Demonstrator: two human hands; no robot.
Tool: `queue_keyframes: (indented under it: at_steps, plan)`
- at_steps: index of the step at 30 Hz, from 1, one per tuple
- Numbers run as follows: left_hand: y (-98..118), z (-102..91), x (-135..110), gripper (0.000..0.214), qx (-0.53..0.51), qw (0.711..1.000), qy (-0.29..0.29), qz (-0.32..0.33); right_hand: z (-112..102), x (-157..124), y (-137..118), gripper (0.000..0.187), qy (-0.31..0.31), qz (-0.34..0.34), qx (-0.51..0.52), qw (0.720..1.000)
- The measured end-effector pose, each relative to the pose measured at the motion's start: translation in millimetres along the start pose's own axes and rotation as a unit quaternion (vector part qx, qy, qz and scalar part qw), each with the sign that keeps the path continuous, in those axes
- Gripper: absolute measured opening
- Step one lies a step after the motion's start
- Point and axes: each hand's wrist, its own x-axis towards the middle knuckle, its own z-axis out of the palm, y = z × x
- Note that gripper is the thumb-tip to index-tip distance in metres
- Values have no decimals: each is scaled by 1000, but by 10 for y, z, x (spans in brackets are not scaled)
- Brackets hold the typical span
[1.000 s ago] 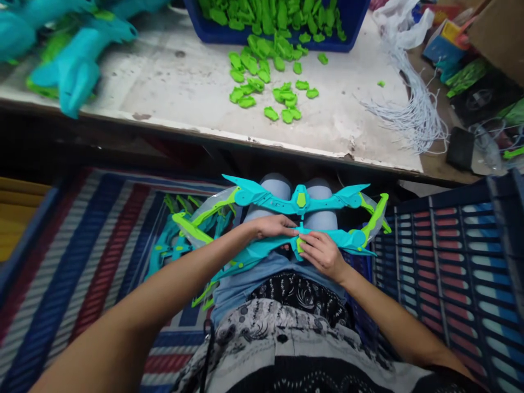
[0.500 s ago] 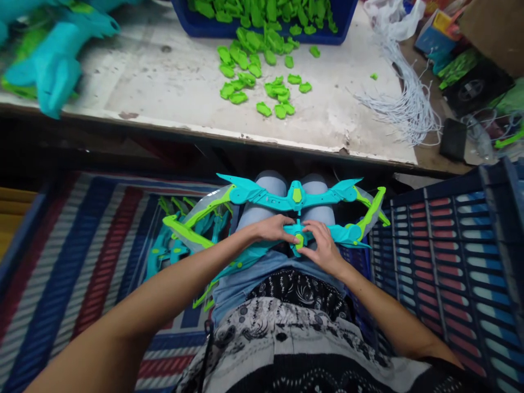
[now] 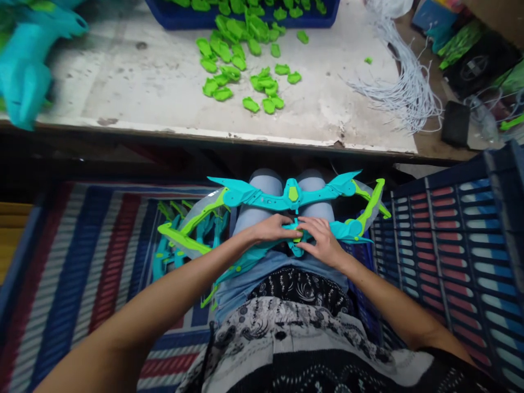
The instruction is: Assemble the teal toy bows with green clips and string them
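1. Across the lap, we see a turquoise toy frame (image 3: 295, 251) held in both hands.
2. The left hand (image 3: 273, 228), half closed, grips its middle, thumb over a small green piece (image 3: 297, 239).
3. The right hand (image 3: 324, 240) curls round the frame's middle from the right, thumb and fingers slightly parted.
4. Farther off, we find loose green parts (image 3: 223, 94) on the desk (image 3: 135, 87), white strings (image 3: 411, 90) to their right.

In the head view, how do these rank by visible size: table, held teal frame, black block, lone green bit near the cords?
Largest to smallest:
1. Table
2. Teal frame, partly hidden
3. Black block
4. Green bit
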Motion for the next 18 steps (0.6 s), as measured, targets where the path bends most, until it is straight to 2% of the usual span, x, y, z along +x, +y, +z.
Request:
queue_keyframes:
  at_steps: [5,8,12,16,18]
  plan:
    - [-11,-27,8,55,18,1000,5,4,15,-43,-6,33,50,-31,-18,998]
    - [3,-45,-15,58,-6,1000,-15,3,-25,-78,8,33,48,-70,-10,996]
    - [18,-47,-45,60,-67,997,-47,-5,-86,-117,13,30,13,-115,-22,993]
    - [21,-37,-53,65,-35,999,-5,-16,-56,-121,-1,27,4,-102,-35,994]
    - [4,-38,-47,67,-29,999,-2,-12,-26,-120,0,26,11,-82,-36,996]
